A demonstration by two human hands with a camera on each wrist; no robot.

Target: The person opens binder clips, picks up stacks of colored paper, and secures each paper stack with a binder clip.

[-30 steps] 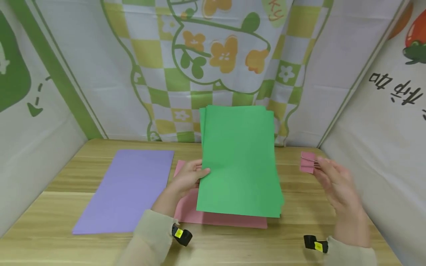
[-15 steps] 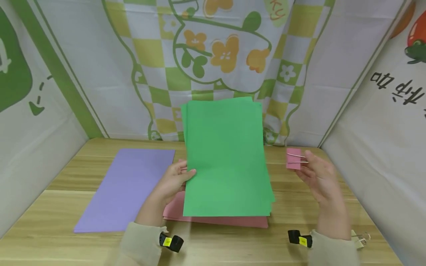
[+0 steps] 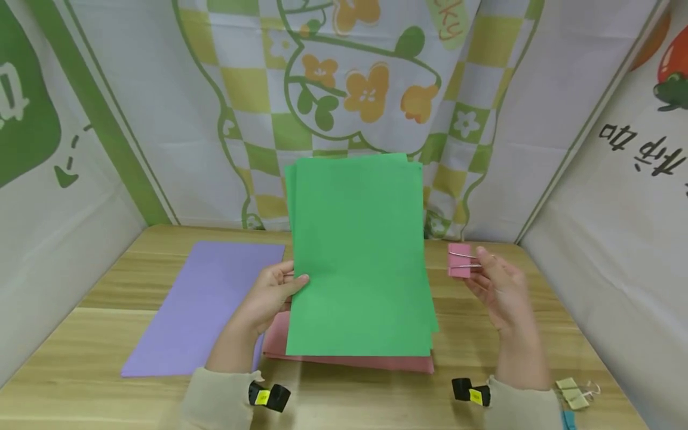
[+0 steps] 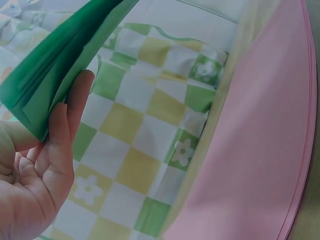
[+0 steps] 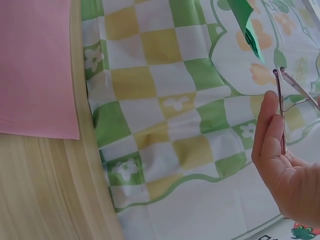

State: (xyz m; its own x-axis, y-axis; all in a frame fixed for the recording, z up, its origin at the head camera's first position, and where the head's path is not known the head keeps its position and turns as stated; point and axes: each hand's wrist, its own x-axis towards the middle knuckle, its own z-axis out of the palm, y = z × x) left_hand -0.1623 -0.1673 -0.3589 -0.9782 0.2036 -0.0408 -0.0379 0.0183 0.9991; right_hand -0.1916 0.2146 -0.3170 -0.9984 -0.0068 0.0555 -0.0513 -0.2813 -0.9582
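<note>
Green sheets [image 3: 357,257] and pink binder clip [image 3: 458,260] have both shifted toward the counter's left edge over the last second, the clip more, so the gap between them is narrower. At the center, the left hand [image 3: 273,292] pinches the left edge of the sheets, thumb in front and fingers behind, holding the stack raised above the counter [image 3: 371,397]. The right hand [image 3: 500,286] pinches the clip by its wire handles, just beside the stack's right edge and apart from it; whether its mouth is open I cannot tell. Beneath the sheets lies pink paper [image 3: 276,337], with purple paper [image 3: 209,304] toward the counter's left edge. My worry is the uneven stack: corners jut out at upper left and lower right, so a clip could miss some sheets, and the one-sided hold might let them slide further. Also different: a yellow clip [image 3: 572,393] and a blue clip [image 3: 568,419] now show near the counter's right edge, past the sleeve.
</note>
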